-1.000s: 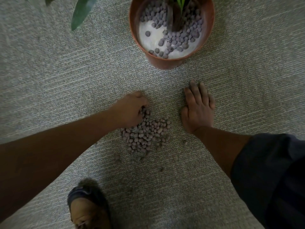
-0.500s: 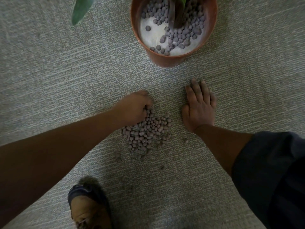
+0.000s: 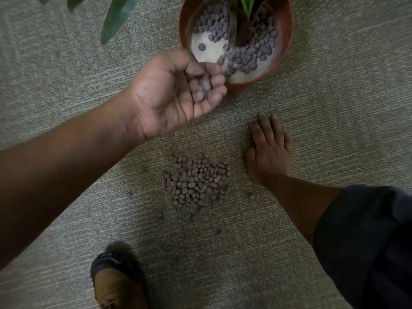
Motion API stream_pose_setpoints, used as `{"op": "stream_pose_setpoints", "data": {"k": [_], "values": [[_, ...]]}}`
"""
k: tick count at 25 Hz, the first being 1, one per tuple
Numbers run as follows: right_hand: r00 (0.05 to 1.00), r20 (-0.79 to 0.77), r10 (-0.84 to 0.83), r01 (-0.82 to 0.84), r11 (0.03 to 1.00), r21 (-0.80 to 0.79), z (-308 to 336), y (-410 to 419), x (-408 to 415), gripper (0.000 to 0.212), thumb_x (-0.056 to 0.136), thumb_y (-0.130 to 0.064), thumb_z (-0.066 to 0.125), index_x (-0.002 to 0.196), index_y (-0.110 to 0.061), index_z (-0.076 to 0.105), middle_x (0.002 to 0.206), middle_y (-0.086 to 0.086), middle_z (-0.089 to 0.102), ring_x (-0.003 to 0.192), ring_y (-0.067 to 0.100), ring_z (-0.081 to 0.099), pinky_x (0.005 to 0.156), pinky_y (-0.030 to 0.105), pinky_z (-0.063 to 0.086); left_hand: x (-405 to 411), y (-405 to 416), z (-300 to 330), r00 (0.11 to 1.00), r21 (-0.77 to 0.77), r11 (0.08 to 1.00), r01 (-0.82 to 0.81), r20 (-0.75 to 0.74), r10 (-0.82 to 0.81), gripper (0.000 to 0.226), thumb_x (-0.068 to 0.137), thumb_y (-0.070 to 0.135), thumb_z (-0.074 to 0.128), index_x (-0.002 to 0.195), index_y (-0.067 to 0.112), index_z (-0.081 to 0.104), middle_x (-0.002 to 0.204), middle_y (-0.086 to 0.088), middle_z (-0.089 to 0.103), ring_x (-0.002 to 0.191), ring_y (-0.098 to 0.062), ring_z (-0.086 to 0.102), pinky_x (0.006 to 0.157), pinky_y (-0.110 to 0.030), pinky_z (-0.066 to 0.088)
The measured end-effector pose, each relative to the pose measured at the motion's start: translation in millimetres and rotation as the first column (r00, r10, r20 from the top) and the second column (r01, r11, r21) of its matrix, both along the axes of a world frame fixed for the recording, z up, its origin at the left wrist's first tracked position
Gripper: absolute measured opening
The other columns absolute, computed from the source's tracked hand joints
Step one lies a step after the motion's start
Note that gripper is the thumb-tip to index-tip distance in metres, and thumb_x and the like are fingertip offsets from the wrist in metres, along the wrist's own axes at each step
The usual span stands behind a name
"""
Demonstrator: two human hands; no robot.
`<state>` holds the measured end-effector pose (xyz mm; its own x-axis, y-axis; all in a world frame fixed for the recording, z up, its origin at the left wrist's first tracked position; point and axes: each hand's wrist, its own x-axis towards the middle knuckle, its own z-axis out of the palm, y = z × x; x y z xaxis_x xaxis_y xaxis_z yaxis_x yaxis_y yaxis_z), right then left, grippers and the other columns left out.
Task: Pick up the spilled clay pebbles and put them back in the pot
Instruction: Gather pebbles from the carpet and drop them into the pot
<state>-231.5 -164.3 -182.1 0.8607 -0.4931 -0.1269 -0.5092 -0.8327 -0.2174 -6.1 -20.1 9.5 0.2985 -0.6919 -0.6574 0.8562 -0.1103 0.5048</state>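
Note:
A heap of small brownish clay pebbles (image 3: pixel 196 181) lies on the grey carpet at the middle of the view. My left hand (image 3: pixel 174 92) is raised palm up beside the terracotta pot (image 3: pixel 286 47), its fingers curled around a few pebbles (image 3: pixel 200 88) cupped on them. The hand's fingertips are at the pot's near-left rim. Inside the pot, more pebbles (image 3: pixel 249 52) cover part of a white surface around a plant stem. My right hand (image 3: pixel 269 150) lies flat on the carpet, palm down, just right of the heap.
A green leaf (image 3: pixel 118 16) hangs over the carpet at the upper left. My foot in a dark sandal (image 3: pixel 116 282) stands at the bottom, below the heap. A few stray pebbles (image 3: pixel 218 230) lie scattered around the heap.
My left hand has left the heap, turned palm up with pebbles in it and risen to the pot's rim. The right hand has stayed flat on the carpet.

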Motion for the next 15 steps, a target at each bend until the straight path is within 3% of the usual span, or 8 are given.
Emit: {"op": "stream_pose_setpoints", "data": {"k": [4,7,10,12,14,15], "values": [[1.0,0.012,-0.004,0.004,1.0,-0.007,0,0,1,0.063,0.091,-0.038,0.04,0.152,-0.026,0.032,0.167,-0.002,0.02,0.155,0.026,0.011,0.121,0.044,0.007,4,-15,17,0.97,0.121,0.964,-0.235,0.093,0.225,0.029,0.09,0.003,0.045,0.111,-0.007,0.063,0.107,-0.024,0.069,0.105,-0.029,0.069,0.097,-0.04,0.055],[1.0,0.01,-0.004,0.005,1.0,-0.011,-2,-1,0,0.063,0.091,-0.038,0.04,0.152,-0.026,0.031,0.167,-0.002,0.02,0.155,0.026,0.011,0.121,0.045,0.008,7,-15,20,0.962,0.134,0.956,-0.262,0.119,0.247,0.02,0.088,-0.002,0.045,0.102,-0.005,0.059,0.103,-0.022,0.064,0.101,-0.029,0.067,0.097,-0.04,0.055],[1.0,0.02,-0.001,0.002,1.0,-0.028,-3,-1,0,0.063,0.09,-0.038,0.04,0.152,-0.026,0.032,0.166,-0.002,0.021,0.155,0.026,0.012,0.121,0.045,0.008,9,-16,17,0.949,0.146,0.945,-0.294,0.166,0.269,0.03,0.084,-0.008,0.044,0.112,-0.004,0.056,0.116,-0.026,0.063,0.118,-0.036,0.064,0.095,-0.04,0.057],[1.0,0.022,0.001,0.0,1.0,-0.028,-3,-1,0,0.064,0.09,-0.038,0.04,0.152,-0.026,0.032,0.166,-0.002,0.021,0.155,0.026,0.011,0.121,0.045,0.009,8,-14,10,0.929,0.134,0.937,-0.324,0.23,0.289,0.041,0.083,-0.011,0.043,0.121,-0.011,0.058,0.122,-0.025,0.067,0.115,-0.034,0.066,0.09,-0.037,0.059],[1.0,0.027,-0.001,0.001,1.0,-0.023,-3,-1,0,0.064,0.09,-0.038,0.04,0.152,-0.026,0.032,0.166,-0.001,0.021,0.155,0.026,0.011,0.121,0.046,0.01,-2,-7,0,0.868,0.088,0.953,-0.29,0.443,0.223,0.034,0.086,-0.011,0.045,0.112,-0.003,0.064,0.109,-0.019,0.073,0.096,-0.029,0.072,0.077,-0.032,0.058],[1.0,0.028,0.001,0.0,1.0,-0.016,-3,-1,0,0.064,0.091,-0.038,0.04,0.152,-0.026,0.032,0.166,-0.001,0.021,0.155,0.026,0.011,0.121,0.046,0.009,-9,1,-8,0.783,0.092,0.971,-0.221,0.61,0.121,0.025,0.089,-0.01,0.048,0.102,0.003,0.066,0.097,-0.015,0.073,0.084,-0.027,0.07,0.07,-0.031,0.057]]}}
